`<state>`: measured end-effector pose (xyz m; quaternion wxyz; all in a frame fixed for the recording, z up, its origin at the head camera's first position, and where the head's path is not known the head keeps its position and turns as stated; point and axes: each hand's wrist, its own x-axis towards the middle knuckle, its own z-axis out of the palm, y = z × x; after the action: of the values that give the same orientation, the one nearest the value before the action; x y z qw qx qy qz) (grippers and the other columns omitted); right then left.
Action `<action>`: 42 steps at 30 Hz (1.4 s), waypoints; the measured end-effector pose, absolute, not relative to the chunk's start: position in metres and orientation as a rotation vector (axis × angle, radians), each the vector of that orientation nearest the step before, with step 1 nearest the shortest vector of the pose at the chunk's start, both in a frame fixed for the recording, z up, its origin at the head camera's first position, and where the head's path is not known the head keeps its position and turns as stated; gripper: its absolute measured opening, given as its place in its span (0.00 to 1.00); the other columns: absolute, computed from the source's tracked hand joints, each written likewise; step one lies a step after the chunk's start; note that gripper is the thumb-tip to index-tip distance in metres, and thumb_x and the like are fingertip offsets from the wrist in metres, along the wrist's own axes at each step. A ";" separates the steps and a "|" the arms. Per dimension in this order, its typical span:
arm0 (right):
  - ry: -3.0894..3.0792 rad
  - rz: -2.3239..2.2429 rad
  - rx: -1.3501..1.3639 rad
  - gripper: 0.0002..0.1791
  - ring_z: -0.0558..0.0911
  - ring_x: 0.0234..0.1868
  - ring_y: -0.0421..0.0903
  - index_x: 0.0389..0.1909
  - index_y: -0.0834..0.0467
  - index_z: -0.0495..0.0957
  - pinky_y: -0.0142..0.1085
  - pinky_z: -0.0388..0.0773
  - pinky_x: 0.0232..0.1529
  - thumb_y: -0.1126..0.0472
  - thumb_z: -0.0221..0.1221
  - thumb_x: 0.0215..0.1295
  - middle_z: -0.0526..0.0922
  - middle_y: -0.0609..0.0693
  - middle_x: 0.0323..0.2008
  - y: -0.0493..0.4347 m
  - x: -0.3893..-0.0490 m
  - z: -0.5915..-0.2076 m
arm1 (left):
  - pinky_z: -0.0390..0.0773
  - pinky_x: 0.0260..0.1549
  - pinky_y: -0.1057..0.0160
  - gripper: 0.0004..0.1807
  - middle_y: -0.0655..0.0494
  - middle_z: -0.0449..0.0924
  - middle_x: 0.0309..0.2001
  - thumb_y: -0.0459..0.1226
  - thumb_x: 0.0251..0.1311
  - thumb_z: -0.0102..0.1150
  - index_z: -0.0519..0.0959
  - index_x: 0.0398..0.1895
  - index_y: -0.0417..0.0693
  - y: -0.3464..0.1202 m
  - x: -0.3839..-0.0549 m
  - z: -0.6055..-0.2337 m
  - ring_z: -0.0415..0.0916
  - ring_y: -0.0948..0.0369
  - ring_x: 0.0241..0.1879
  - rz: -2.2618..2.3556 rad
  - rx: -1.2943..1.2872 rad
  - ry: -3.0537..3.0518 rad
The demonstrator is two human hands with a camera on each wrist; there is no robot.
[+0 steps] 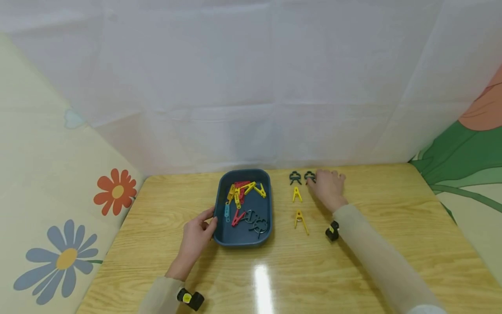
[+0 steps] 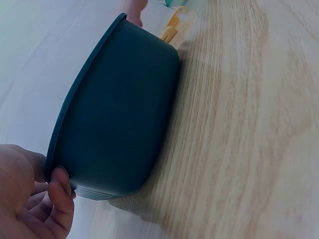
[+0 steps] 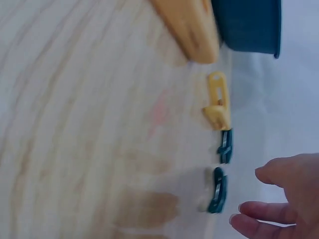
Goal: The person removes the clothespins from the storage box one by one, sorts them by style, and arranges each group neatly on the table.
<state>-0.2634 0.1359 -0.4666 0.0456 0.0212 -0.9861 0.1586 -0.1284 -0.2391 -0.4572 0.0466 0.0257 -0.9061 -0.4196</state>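
Op: Head view count?
Eng: On the table (image 1: 298,270), right of your one tray (image 1: 242,244): two dark green clips (image 1: 295,177), two yellow clips (image 1: 296,194). In the tray: two dark green, one blue clip (image 1: 227,211), about four yellow; red clips (image 1: 237,217) overlap, can't count. Wood-grain top, one glare streak (image 1: 262,288). White sheet (image 1: 235,87) behind, two painted flowers (image 1: 117,192) on the left.
Op: Left wrist?
Eng: Your left hand (image 2: 20,189) pinches the tray rim; tray's on wood.
Op: Right wrist?
Eng: Your right hand (image 3: 299,189) has fingers spread, nothing held, just beside two dark green clips. Two yellow beyond.
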 end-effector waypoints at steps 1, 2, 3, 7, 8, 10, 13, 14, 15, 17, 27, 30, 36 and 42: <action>-2.997 0.492 0.078 0.22 0.81 0.46 0.63 0.35 0.61 0.81 0.66 0.66 0.59 0.46 0.58 0.77 0.86 0.59 0.36 0.135 -0.263 -0.465 | 0.69 0.16 0.67 0.24 0.38 0.85 0.52 0.32 0.74 0.58 0.75 0.70 0.35 -0.239 -0.128 -0.457 0.72 0.61 0.20 -1.278 0.075 -2.764; -2.985 0.504 0.092 0.21 0.81 0.45 0.63 0.36 0.61 0.81 0.65 0.67 0.59 0.47 0.58 0.77 0.86 0.59 0.36 0.134 -0.262 -0.463 | 0.69 0.16 0.67 0.23 0.38 0.85 0.52 0.32 0.74 0.58 0.75 0.70 0.35 -0.239 -0.128 -0.457 0.72 0.61 0.20 -1.275 0.073 -2.763; -2.974 0.522 0.107 0.19 0.81 0.45 0.62 0.36 0.61 0.82 0.64 0.67 0.58 0.48 0.58 0.77 0.86 0.58 0.36 0.133 -0.262 -0.460 | 0.69 0.16 0.67 0.23 0.38 0.85 0.52 0.32 0.73 0.58 0.75 0.70 0.35 -0.239 -0.128 -0.457 0.72 0.61 0.20 -1.272 0.069 -2.761; -2.957 0.574 0.177 0.17 0.82 0.47 0.62 0.42 0.62 0.84 0.62 0.68 0.59 0.51 0.60 0.76 0.88 0.58 0.41 0.126 -0.258 -0.449 | 0.69 0.15 0.67 0.23 0.38 0.85 0.51 0.31 0.73 0.58 0.75 0.69 0.34 -0.239 -0.128 -0.456 0.71 0.62 0.19 -1.259 0.058 -2.752; -2.956 0.586 0.196 0.16 0.82 0.48 0.62 0.43 0.62 0.85 0.62 0.69 0.58 0.51 0.60 0.75 0.88 0.58 0.42 0.123 -0.256 -0.446 | 0.69 0.15 0.67 0.23 0.37 0.85 0.51 0.31 0.73 0.58 0.76 0.69 0.34 -0.239 -0.128 -0.456 0.71 0.62 0.18 -1.257 0.057 -2.751; -2.952 0.598 0.248 0.16 0.83 0.48 0.61 0.44 0.62 0.85 0.61 0.70 0.57 0.52 0.61 0.75 0.88 0.58 0.42 0.119 -0.254 -0.440 | 0.68 0.15 0.67 0.23 0.37 0.85 0.51 0.31 0.73 0.58 0.76 0.69 0.34 -0.239 -0.128 -0.457 0.71 0.62 0.18 -1.255 0.055 -2.747; -2.920 0.592 0.348 0.15 0.85 0.44 0.59 0.43 0.62 0.86 0.58 0.75 0.52 0.52 0.62 0.74 0.89 0.57 0.39 0.113 -0.251 -0.435 | 0.68 0.15 0.67 0.23 0.37 0.86 0.51 0.31 0.72 0.59 0.77 0.68 0.34 -0.239 -0.127 -0.458 0.71 0.62 0.18 -1.257 0.055 -2.742; -2.905 0.594 0.385 0.15 0.85 0.43 0.58 0.43 0.62 0.86 0.56 0.77 0.50 0.53 0.62 0.73 0.89 0.56 0.39 0.111 -0.250 -0.434 | 0.68 0.15 0.67 0.23 0.37 0.86 0.51 0.31 0.72 0.59 0.77 0.68 0.34 -0.239 -0.127 -0.458 0.71 0.62 0.18 -1.256 0.053 -2.742; -2.895 0.597 0.421 0.15 0.86 0.42 0.56 0.43 0.62 0.86 0.54 0.79 0.48 0.53 0.63 0.74 0.89 0.56 0.39 0.109 -0.250 -0.433 | 0.68 0.15 0.67 0.23 0.37 0.86 0.51 0.31 0.72 0.59 0.76 0.68 0.34 -0.239 -0.127 -0.458 0.72 0.62 0.18 -1.256 0.053 -2.742; -2.869 0.601 0.490 0.14 0.86 0.40 0.54 0.42 0.62 0.86 0.51 0.82 0.43 0.53 0.63 0.73 0.89 0.56 0.39 0.105 -0.249 -0.430 | 0.69 0.15 0.67 0.23 0.37 0.85 0.51 0.31 0.73 0.59 0.76 0.68 0.34 -0.239 -0.127 -0.458 0.71 0.62 0.18 -1.257 0.053 -2.742; -2.873 0.607 0.628 0.16 0.86 0.40 0.52 0.47 0.62 0.86 0.47 0.83 0.44 0.52 0.64 0.73 0.89 0.55 0.40 0.078 -0.245 -0.417 | 0.68 0.15 0.67 0.23 0.38 0.85 0.51 0.31 0.73 0.58 0.76 0.69 0.34 -0.239 -0.127 -0.457 0.71 0.62 0.18 -1.243 0.052 -2.752; -2.877 0.596 0.653 0.15 0.86 0.41 0.51 0.47 0.61 0.86 0.46 0.83 0.44 0.52 0.65 0.73 0.89 0.54 0.41 0.069 -0.244 -0.415 | 0.68 0.15 0.66 0.23 0.38 0.85 0.52 0.31 0.73 0.58 0.75 0.69 0.34 -0.238 -0.127 -0.456 0.71 0.61 0.18 -1.242 0.048 -2.757; -2.863 0.587 0.787 0.13 0.85 0.42 0.50 0.47 0.60 0.85 0.45 0.82 0.46 0.53 0.66 0.72 0.88 0.53 0.42 0.049 -0.239 -0.412 | 0.68 0.15 0.67 0.23 0.38 0.85 0.52 0.31 0.73 0.58 0.75 0.69 0.34 -0.238 -0.127 -0.457 0.71 0.61 0.18 -1.236 0.042 -2.760; -2.823 0.509 1.002 0.15 0.83 0.42 0.49 0.50 0.58 0.85 0.45 0.80 0.45 0.52 0.67 0.72 0.88 0.53 0.42 0.027 -0.235 -0.415 | 0.68 0.15 0.67 0.23 0.37 0.85 0.52 0.31 0.72 0.58 0.76 0.69 0.34 -0.238 -0.128 -0.457 0.71 0.61 0.17 -1.227 0.038 -2.758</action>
<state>-0.2352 0.0267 -0.4149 0.0515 0.3292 -0.9279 0.1672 -0.1280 -0.2377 -0.4570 0.0612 0.0125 -0.9120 -0.4055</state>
